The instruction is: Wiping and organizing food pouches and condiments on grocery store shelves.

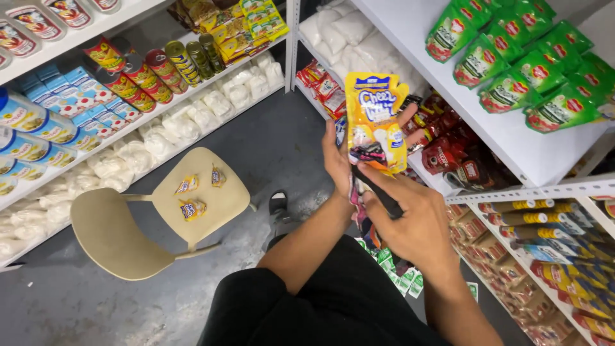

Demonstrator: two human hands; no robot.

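Shop aisle, shelves both sides. Snack packet point(376, 122) upright, long axis vertical; left hand point(337, 160) grips it behind, right hand point(410, 221) pinches its bottom edge.

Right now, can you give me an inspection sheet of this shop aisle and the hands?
Surface: grey concrete floor, scuffed.
Job's things: strip of yellow snack packets, held up in front of the shelves.
Clutter: three small packets on the beige chair.
Grippers: left hand grips the strip from behind; right hand pinches its lower part.
Cables: nothing seen.
Surroundings: white shelves with green bags, cans, white sacks; a sandal on the floor.
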